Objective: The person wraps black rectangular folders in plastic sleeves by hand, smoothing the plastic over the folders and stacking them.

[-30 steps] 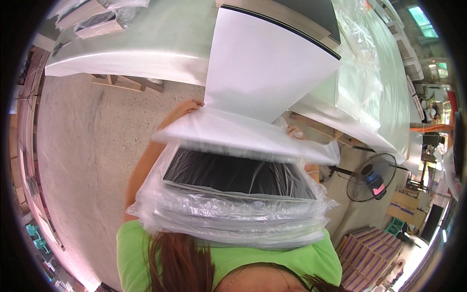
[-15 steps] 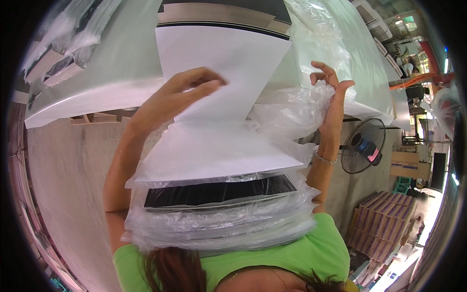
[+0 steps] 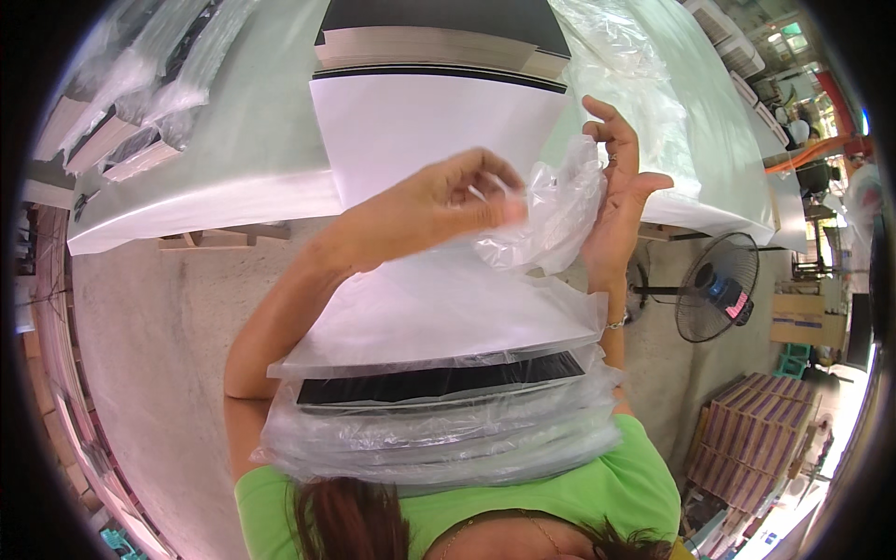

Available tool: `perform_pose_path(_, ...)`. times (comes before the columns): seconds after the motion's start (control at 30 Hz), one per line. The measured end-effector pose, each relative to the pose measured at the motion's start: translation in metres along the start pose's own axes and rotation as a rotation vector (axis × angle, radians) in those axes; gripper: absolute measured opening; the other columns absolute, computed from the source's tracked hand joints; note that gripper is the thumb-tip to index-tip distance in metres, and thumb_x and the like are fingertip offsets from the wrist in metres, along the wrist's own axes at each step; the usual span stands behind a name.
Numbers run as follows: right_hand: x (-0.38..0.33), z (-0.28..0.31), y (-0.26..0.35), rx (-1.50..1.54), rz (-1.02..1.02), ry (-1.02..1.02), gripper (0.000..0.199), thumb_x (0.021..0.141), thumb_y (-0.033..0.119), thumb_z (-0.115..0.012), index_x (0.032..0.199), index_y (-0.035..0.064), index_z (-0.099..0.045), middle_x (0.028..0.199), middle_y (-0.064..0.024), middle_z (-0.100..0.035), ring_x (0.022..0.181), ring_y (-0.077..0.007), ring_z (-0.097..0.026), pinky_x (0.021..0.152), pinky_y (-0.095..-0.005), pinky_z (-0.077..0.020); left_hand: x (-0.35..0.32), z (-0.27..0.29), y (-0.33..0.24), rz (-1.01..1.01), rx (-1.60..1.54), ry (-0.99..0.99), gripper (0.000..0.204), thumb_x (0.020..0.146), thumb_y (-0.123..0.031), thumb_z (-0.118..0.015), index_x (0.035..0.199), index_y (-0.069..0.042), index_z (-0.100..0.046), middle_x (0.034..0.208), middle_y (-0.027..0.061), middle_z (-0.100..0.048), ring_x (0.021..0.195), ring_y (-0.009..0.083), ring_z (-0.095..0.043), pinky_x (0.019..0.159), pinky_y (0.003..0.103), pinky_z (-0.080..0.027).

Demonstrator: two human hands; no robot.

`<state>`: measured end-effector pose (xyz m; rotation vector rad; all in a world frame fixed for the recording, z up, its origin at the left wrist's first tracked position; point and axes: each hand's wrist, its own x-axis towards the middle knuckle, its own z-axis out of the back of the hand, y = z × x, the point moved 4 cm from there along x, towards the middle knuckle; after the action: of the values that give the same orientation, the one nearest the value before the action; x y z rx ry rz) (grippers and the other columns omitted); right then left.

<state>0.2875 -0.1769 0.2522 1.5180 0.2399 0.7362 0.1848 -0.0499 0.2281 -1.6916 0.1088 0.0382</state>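
My left hand (image 3: pixel 457 201) reaches across to the right with curled fingers, its fingertips blurred at the edge of a crumpled clear plastic bag (image 3: pixel 560 205). Its thumb and forefinger appear to pinch the film. Palm up, my right hand (image 3: pixel 618 191) has its fingers bent and apart, with the thumb out to the side; the bag lies against it. A white sheet (image 3: pixel 420 121) lies on the table's near edge. Below my hands, a white sheet in plastic (image 3: pixel 439 317) tops a pile of plastic-wrapped items (image 3: pixel 439 439) against my body. One shows a black panel (image 3: pixel 448 380).
Black and cream boards (image 3: pixel 439 51) are stacked on the pale covered table (image 3: pixel 261 121). Wrapped stacks (image 3: pixel 140 121) lie at its left, loose plastic film (image 3: pixel 635 75) at its right. A fan (image 3: pixel 717 287) and a stack of striped cartons (image 3: pixel 751 439) stand to the right.
My left hand has moved right, from over the white sheet to the plastic bag. My right hand has shifted slightly left, and the bag is bunched closer between the hands.
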Motion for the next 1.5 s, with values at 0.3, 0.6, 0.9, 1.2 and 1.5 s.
perform_pose_path(0.3,-0.004,-0.014,-0.016,-0.032,0.115,0.185,0.096,0.075,0.078,-0.007,0.128,0.0026,-0.035,0.110,-0.0063,-0.037,0.108,-0.0166,-0.036,0.097,-0.0304,-0.0253,0.015,-0.004,0.005,-0.219,0.183,-0.108,0.036,0.085,-0.037,-0.058,0.103,-0.006,-0.053,0.091,0.0024,-0.053,0.090,0.0118,-0.050,0.083,0.027,-0.039)
perform_pose_path(0.6,-0.007,-0.003,-0.038,-0.053,0.234,0.216,0.077,0.085,0.065,-0.027,0.129,0.0033,-0.033,0.120,-0.0105,-0.035,0.107,-0.0217,-0.035,0.099,-0.0412,-0.0256,0.004,0.029,-0.001,-0.027,-0.127,-0.337,0.040,0.088,-0.046,-0.048,0.093,-0.006,-0.051,0.076,0.0002,-0.047,0.077,0.0088,-0.047,0.073,0.023,-0.040)
perform_pose_path(0.9,-0.013,-0.018,-0.027,-0.130,0.258,0.320,0.059,0.079,0.023,-0.063,0.129,0.0052,-0.036,0.112,-0.0093,-0.039,0.098,-0.0214,-0.038,0.095,-0.0349,-0.0314,0.005,0.025,-0.010,-0.188,0.057,-0.314,0.030,0.092,-0.035,-0.046,0.093,-0.006,-0.053,0.074,-0.0029,-0.046,0.074,0.0037,-0.043,0.074,0.020,-0.038)
perform_pose_path(1.2,-0.015,-0.017,-0.031,-0.108,0.258,0.270,0.058,0.076,0.016,-0.065,0.127,0.0057,-0.039,0.101,-0.0083,-0.039,0.095,-0.0213,-0.040,0.091,-0.0344,-0.0347,0.000,0.036,-0.011,-0.049,0.197,-0.287,0.039,0.090,-0.040,-0.048,0.093,-0.003,-0.059,0.071,-0.0022,-0.052,0.059,0.0055,-0.047,0.062,0.019,-0.041)
perform_pose_path(1.5,-0.014,0.003,-0.059,0.009,0.123,0.192,0.037,0.086,0.015,-0.052,0.120,0.0019,-0.043,0.108,-0.0130,-0.052,0.097,-0.0234,-0.049,0.090,-0.0355,-0.0393,0.002,0.038,-0.001,-0.100,0.122,-0.247,0.031,0.083,-0.032,-0.062,0.087,-0.002,-0.065,0.070,0.0000,-0.058,0.064,0.0056,-0.052,0.059,0.017,-0.041)
